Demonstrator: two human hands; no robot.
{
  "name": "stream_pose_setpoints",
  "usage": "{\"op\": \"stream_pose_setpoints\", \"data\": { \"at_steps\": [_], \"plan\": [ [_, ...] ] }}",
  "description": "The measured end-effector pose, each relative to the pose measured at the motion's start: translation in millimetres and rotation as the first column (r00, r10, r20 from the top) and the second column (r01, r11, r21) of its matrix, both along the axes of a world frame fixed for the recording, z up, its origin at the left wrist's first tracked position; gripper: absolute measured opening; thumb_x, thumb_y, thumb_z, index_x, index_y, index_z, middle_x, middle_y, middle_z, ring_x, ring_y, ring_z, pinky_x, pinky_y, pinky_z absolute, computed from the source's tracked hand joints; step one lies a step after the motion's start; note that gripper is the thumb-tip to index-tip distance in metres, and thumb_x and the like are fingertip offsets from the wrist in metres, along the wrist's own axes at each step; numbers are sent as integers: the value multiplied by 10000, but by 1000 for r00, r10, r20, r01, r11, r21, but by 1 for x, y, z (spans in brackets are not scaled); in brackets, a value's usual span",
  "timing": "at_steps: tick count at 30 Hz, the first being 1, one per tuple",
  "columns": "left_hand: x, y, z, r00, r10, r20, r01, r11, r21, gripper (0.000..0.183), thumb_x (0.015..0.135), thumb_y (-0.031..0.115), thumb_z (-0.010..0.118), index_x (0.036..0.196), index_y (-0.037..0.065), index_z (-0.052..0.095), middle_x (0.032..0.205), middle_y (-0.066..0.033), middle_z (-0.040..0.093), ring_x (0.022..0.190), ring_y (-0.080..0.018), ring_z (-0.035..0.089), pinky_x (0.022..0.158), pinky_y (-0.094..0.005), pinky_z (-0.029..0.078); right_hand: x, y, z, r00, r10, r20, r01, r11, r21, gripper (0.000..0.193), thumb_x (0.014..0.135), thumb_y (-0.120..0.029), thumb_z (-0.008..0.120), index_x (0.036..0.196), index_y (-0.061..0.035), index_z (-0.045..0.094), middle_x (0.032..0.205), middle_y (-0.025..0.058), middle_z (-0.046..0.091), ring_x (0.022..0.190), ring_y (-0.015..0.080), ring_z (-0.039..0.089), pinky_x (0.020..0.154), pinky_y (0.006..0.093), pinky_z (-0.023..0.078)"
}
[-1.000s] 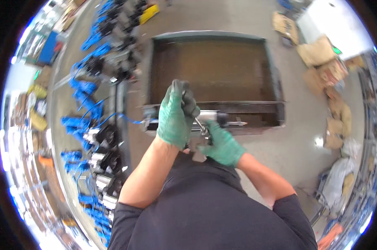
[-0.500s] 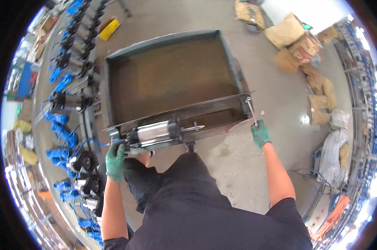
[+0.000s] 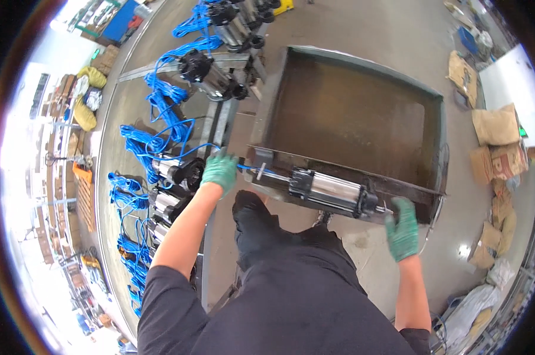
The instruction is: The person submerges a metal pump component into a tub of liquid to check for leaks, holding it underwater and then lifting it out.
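A cylindrical silver-and-black pump (image 3: 334, 192) lies across the near ledge of a dark metal tank (image 3: 362, 57). At its left, my left hand (image 3: 220, 170), in a green glove, is closed around a blue cable (image 3: 244, 167) that runs from the bench side. A slim bright metal rod (image 3: 275, 174) with a crosspiece extends from the pump's left end toward this hand. Beside the pump's right end, my right hand (image 3: 403, 228), also gloved in green, holds nothing I can see. Its fingers are stretched out by the small metal end fitting (image 3: 386, 210).
Brownish liquid (image 3: 344, 112) fills the tank. Several similar pumps (image 3: 208, 74) with coiled blue cables (image 3: 166, 89) stand along the bench (image 3: 205, 260) on my left. Cardboard boxes (image 3: 509, 160) and brown sacks (image 3: 489, 242) lie on the floor to the right.
My view has turned left. My right hand has let go of the wrench and come to the pump's right end. The pump sits further right along the ledge.
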State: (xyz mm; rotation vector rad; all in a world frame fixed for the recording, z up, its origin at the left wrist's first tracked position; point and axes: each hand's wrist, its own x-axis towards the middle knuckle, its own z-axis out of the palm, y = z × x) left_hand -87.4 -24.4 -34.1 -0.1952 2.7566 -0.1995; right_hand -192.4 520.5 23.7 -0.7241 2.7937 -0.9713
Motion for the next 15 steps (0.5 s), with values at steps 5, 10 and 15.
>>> {"op": "stream_pose_setpoints", "data": {
  "at_steps": [5, 10, 15],
  "plan": [
    [-38, -17, -6, 930, -106, 351, 130, 991, -44, 350, 944, 161, 608, 1281, 186, 701, 1250, -78, 721, 1337, -346, 575, 1198, -658, 258, -14, -87, 25, 991, 109, 77, -125, 959, 253, 363, 934, -214, 649, 1263, -72, 592, 1303, 213, 611, 894, 421, 701, 810, 510, 579],
    [-36, -41, 27, 930, -141, 339, 119, 989, 85, 268, 990, 228, 586, 1216, 213, 729, 1137, -69, 740, 1181, -323, 665, 1178, -643, 305, -46, -108, 28, 953, 160, 257, -247, 900, 359, 151, 858, -126, 620, 998, -88, 661, 1076, 171, 692, 875, 406, 687, 777, 500, 554],
    [-63, -63, 122, 980, -129, 151, 91, 968, 235, 225, 957, 248, 646, 1133, 132, 725, 1062, -132, 719, 1008, -369, 687, 901, -485, 540, -78, -73, 80, 910, -8, 415, -93, 970, 224, 162, 839, -12, 542, 965, -18, 642, 820, 162, 675, 736, 257, 661, 736, 401, 556]
  ]
}}
